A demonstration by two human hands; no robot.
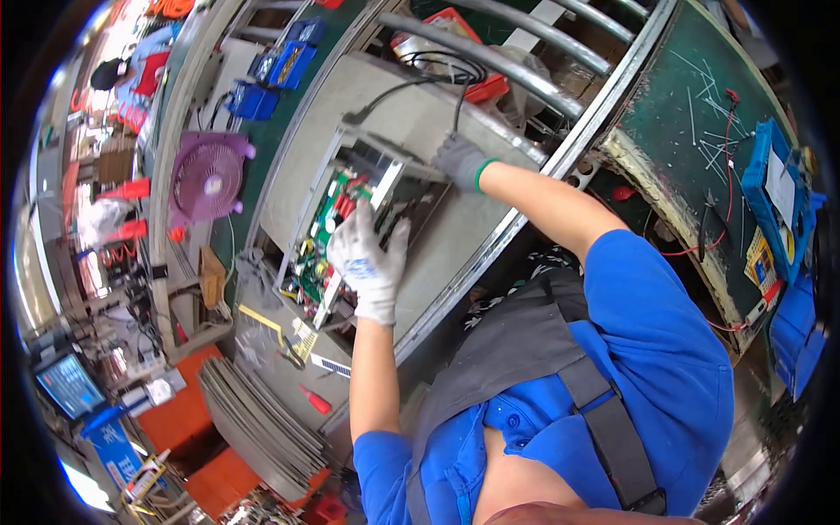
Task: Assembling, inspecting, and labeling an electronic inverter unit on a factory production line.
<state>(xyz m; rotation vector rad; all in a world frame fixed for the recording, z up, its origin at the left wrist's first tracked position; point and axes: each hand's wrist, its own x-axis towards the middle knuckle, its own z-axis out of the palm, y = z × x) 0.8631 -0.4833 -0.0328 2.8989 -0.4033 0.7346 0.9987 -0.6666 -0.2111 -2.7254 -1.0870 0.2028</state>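
Note:
An open metal chassis point(385, 179) lies on a grey board on the bench, its inside packed with a green circuit board point(331, 210) and wired parts. Over its near side is my left hand point(360, 258) in a white glove, open, thumb apart, fingertips by the red components point(346, 206); whether they touch cannot be made out. My right hand point(464, 162), in a grey glove with a green cuff, is closed at the chassis's right end, where a black cable point(459, 109) runs into its fingers. The cable's other end lies by the chassis's far corner.
Metal rollers point(525, 79) and a red tray point(490, 86) lie beyond the board. A red-handled screwdriver point(315, 400) rests near the bench edge. At left are a purple fan point(208, 178), blue bins point(254, 101) and stacked grey sheets point(258, 429). A green-topped table point(674, 114) stands right.

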